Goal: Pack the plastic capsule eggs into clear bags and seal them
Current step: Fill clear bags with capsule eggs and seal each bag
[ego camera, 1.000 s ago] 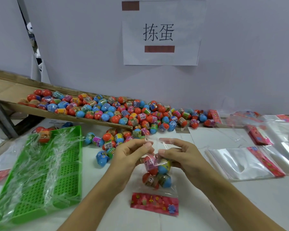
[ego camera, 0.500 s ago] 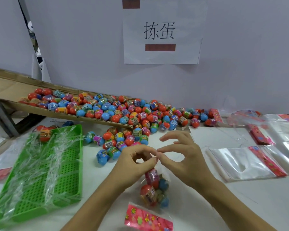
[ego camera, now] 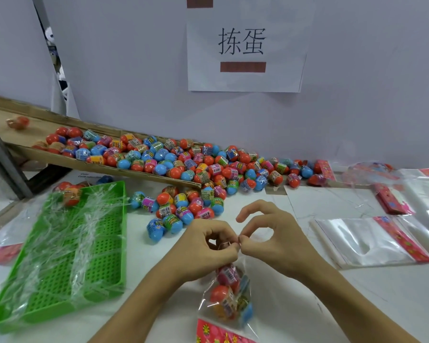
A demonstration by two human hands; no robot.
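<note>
On the white table [ego camera: 357, 305], the left hand [ego camera: 203, 246] and right hand [ego camera: 275, 241] meet fingertip to fingertip, pinching the gathered neck of a clear plastic bag [ego camera: 229, 300] of capsule eggs hanging directly below.

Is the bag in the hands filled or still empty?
Filled: the clear bag holds several capsule eggs. Left hand and right hand pinch its gathered top; sealed or not, cannot tell.

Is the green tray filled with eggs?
No, the green tray holds only crumpled clear wrap, with one egg at its far end.
</note>
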